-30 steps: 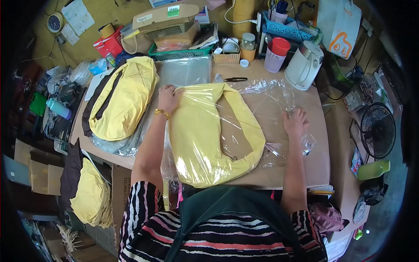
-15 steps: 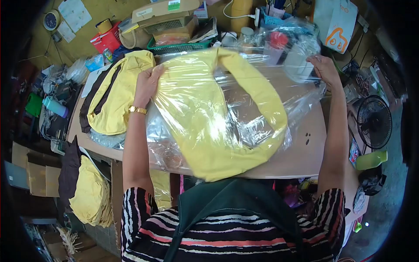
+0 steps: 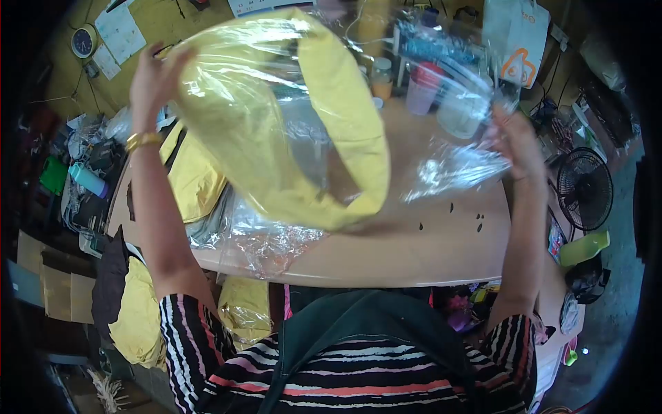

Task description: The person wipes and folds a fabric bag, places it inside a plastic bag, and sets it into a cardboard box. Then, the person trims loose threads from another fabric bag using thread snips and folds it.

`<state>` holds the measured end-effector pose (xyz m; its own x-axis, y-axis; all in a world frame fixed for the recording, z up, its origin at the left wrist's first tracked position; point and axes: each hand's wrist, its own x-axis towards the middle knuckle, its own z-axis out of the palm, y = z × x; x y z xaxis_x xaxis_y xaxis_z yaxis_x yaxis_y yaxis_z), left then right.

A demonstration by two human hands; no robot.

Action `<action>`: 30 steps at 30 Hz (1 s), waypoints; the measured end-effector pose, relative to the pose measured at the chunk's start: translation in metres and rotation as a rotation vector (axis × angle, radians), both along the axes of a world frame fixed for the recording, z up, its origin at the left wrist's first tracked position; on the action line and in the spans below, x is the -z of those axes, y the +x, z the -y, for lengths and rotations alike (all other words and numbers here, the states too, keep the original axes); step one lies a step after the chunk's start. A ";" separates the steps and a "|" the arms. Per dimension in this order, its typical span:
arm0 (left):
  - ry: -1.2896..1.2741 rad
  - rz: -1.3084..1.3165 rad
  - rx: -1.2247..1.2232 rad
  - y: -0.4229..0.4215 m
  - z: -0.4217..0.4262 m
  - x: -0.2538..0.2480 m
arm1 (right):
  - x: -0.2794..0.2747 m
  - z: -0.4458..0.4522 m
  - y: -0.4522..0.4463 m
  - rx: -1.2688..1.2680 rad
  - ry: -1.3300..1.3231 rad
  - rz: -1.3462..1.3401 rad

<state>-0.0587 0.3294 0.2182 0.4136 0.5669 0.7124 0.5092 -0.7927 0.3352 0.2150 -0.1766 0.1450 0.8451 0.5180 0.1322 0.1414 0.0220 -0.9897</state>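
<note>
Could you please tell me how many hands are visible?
2: the left hand at the left of the clear plastic bag, the right hand at its right end.

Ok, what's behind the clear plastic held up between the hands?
Through the plastic show a red cup, a pale kettle and a blue basket. Whatever is directly behind the yellow bag is covered and cannot be seen.

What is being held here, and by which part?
A clear plastic bag with a yellow cloth item inside: left hand at its upper-left end, right hand at its right end.
</note>
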 end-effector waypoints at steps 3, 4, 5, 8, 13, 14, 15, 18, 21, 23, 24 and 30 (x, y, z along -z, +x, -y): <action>0.471 -0.089 -0.108 0.027 0.012 0.059 | 0.090 0.004 0.014 0.048 -0.116 -0.126; 0.436 -0.112 -0.003 0.032 0.006 0.083 | 0.133 0.013 0.026 0.102 -0.183 -0.187; 0.323 -0.212 0.104 0.022 0.072 0.103 | 0.173 0.022 0.035 0.157 -0.250 -0.247; 0.248 -0.538 0.278 0.002 0.172 0.225 | 0.249 0.053 0.030 0.298 -0.278 -0.226; -0.147 -0.811 0.372 -0.052 0.238 0.276 | 0.262 0.091 0.043 0.266 -0.326 -0.161; -0.140 -0.715 0.273 -0.058 0.234 0.268 | 0.255 0.089 0.037 0.267 -0.324 -0.162; -0.120 -0.550 0.182 -0.067 0.230 0.254 | 0.250 0.090 0.030 0.237 -0.290 -0.191; -0.869 -0.489 0.080 -0.100 0.232 0.220 | 0.281 0.084 0.048 0.190 -0.251 -0.107; -0.868 -0.379 0.215 -0.123 0.246 0.253 | 0.181 0.036 0.012 -0.020 -0.727 -0.045; -0.875 -0.326 0.253 -0.121 0.247 0.262 | 0.123 -0.008 -0.003 -0.034 -0.443 0.023; -0.886 -0.264 0.281 -0.121 0.249 0.264 | 0.077 -0.031 -0.018 -0.062 -0.352 -0.018; -0.952 -0.003 0.313 -0.143 0.210 0.244 | -0.025 0.002 0.028 0.009 0.112 0.306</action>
